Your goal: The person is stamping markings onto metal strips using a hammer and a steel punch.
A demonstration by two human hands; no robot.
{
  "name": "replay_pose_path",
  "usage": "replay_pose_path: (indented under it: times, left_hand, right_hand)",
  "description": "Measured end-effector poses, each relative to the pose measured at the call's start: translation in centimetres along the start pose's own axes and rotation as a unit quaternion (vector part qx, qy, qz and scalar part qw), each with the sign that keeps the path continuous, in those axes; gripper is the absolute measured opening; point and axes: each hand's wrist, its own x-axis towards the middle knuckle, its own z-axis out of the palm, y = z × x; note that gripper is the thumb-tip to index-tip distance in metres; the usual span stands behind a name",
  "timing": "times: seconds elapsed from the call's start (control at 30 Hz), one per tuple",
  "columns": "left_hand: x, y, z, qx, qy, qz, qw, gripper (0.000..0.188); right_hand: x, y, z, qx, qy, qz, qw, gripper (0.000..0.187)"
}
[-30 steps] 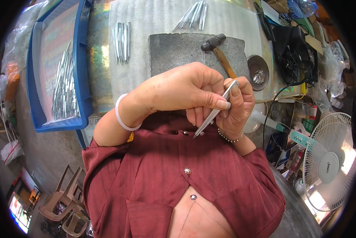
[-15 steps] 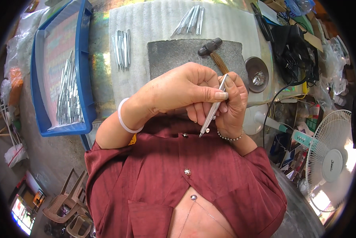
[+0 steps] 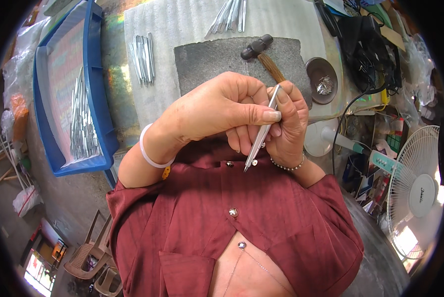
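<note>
A cluttered worktop [image 3: 192, 20] carries a grey stone slab [image 3: 207, 59]; a blue tray [image 3: 90, 99] holds metal strips [image 3: 83, 123], a small bowl [image 3: 323, 74] scraps. Both hands' fingers [image 3: 269, 115] pinch tweezers [image 3: 261, 133] above the slab.

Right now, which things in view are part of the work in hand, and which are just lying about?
In hand:
left hand and right hand, both gripping the slim metal piece
more metal pieces on the foam mat
hammer on the stone slab

Lying about:
white fan
black cables
plastic chairs
</note>
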Motion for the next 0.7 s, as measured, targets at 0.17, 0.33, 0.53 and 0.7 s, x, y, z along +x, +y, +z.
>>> replay_pose_path:
  times: [0.17,0.33,0.53,0.7]
  left_hand:
    - [0.05,-0.31,-0.52,0.0,-0.012,-0.004,1.0,0.023]
    - [0.17,-0.41,-0.8,-0.012,-0.031,0.006,0.999,0.023]
    - [0.18,-0.36,-1.02,0.0,-0.027,-0.009,1.0,0.023]
    - [0.2,-0.28,-1.08,0.011,-0.026,-0.016,0.999,0.023]
  right_hand:
    - [-0.05,0.42,-0.11,0.003,-0.012,-0.013,1.0,0.017]
    - [0.03,0.62,-0.08,0.008,-0.013,-0.027,1.0,0.016]
    - [-0.01,0.68,0.07,-0.005,-0.006,-0.039,0.999,0.016]
    - [-0.11,0.85,0.09,-0.014,0.009,-0.043,0.999,0.016]
